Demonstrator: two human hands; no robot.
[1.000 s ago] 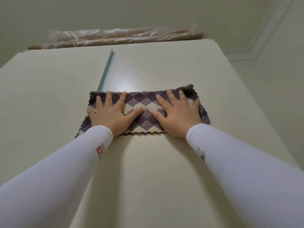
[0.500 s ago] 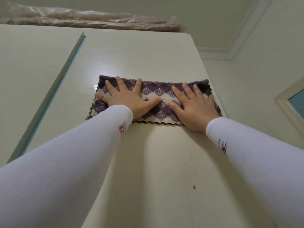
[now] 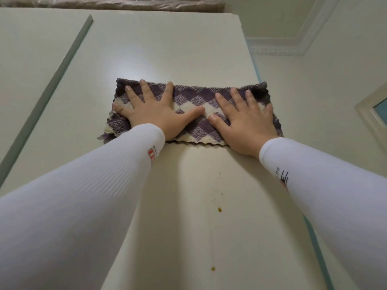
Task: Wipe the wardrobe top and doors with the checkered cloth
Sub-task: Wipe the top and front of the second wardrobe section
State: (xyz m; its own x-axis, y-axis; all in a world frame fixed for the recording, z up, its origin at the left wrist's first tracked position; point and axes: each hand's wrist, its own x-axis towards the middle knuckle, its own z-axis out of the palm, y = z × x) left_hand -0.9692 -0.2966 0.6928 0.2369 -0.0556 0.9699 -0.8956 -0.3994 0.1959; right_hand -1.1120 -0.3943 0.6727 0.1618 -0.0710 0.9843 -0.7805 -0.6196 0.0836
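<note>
Plenty of bare wardrobe door (image 3: 167, 49) beyond the checkered cloth (image 3: 194, 97), right up to the far edge, where a plastic-wrapped bundle (image 3: 125, 2) blocked things. On the left, a grey strip (image 3: 62, 65) ran across the path. On the right, the cloth reached the door's edge, with just wall (image 3: 324, 143) past it. A few brown drips (image 3: 219, 209) sat on the near side.

Left hand (image 3: 155, 116) and right hand (image 3: 248, 122) lie palm-down side by side, fingers (image 3: 132, 96) straight and spread.

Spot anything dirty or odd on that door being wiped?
Yes. Small brown spots dot the pale door below the checkered cloth, with a faint streak running down between them, like a dried drip. The left hand and right hand press the cloth flat above them.
</note>
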